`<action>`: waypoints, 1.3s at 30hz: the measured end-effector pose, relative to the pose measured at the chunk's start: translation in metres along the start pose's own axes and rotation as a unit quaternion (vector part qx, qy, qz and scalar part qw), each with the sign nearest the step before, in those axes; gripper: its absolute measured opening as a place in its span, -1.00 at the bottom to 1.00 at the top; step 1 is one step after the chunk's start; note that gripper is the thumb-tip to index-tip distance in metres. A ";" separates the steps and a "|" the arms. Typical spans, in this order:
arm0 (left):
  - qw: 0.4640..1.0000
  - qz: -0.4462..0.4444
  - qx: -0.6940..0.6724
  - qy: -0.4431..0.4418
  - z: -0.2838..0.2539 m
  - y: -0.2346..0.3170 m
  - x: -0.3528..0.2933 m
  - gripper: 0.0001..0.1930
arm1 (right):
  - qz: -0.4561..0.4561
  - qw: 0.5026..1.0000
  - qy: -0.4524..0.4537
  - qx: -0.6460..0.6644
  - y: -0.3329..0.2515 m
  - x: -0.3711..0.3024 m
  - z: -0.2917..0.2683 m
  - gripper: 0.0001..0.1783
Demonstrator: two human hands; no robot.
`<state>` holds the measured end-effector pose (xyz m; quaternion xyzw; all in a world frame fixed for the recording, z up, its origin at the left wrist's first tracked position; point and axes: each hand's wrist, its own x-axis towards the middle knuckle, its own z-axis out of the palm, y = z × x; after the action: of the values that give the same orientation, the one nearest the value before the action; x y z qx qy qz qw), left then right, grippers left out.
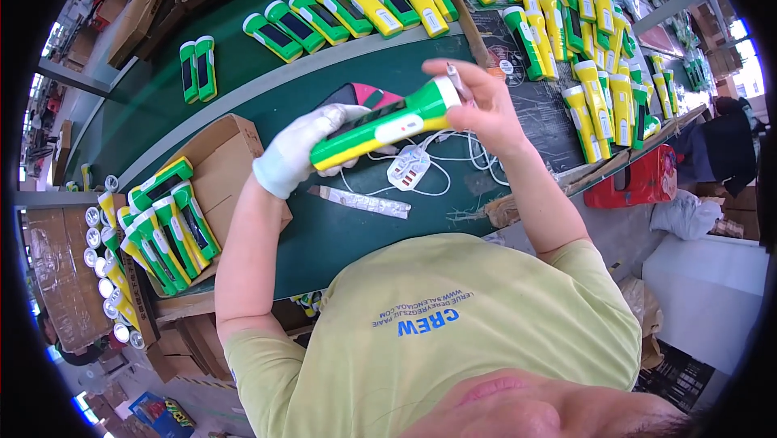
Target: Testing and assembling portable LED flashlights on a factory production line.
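Note:
A green-and-yellow flashlight with a dark panel along its top is held aslant over the table. My left hand, in a white glove, grips its tail end. My bare right hand is at the white head of the flashlight. Between its thumb and fingers is a small pale plug with a metal tip, partly hidden. Below the flashlight lies a white power strip with white cords around it. Behind the flashlight, a pink-and-dark object is partly covered.
Flashlights form a row beyond the pale strip; a pair lies left. An open cardboard box holds several more. At right, a dark surface bears many flashlights. A silver-wrapped flat strip lies near me.

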<state>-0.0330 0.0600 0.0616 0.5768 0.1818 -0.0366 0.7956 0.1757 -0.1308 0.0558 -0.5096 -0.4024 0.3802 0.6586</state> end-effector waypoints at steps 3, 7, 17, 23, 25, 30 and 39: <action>0.936 0.112 0.321 0.095 0.012 -0.021 0.015 -0.37 | 0.041 0.995 0.024 -0.093 0.001 0.000 0.003 -0.48; 0.762 0.282 0.547 0.199 0.076 -0.024 0.016 -0.33 | 0.039 0.984 0.034 -0.168 0.000 -0.008 0.015 -0.57; 0.923 0.107 -0.306 0.209 0.030 -0.059 0.035 -0.62 | 0.128 0.990 0.019 0.056 -0.007 -0.030 -0.021 -0.69; 0.923 0.096 -0.307 0.212 0.038 -0.070 0.036 -0.63 | 0.075 0.988 -0.032 -0.134 -0.002 -0.043 0.031 -0.73; 0.924 0.111 -0.303 0.204 0.037 -0.073 0.044 -0.64 | 0.059 0.961 -0.085 -0.255 0.005 -0.040 0.049 -0.73; 0.947 0.173 -0.091 0.255 0.042 -0.080 0.059 -0.63 | -0.272 0.751 -0.086 -0.595 0.022 -0.014 0.053 -0.81; 0.954 0.244 -0.091 0.152 0.066 -0.049 0.040 -0.69 | -0.061 0.940 -0.204 -0.266 0.030 -0.039 0.041 -0.85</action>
<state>0.0077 -0.0115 0.0217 0.5275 0.1565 0.2632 0.7925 0.1202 -0.1456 0.0272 -0.5524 -0.6449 0.3141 0.4247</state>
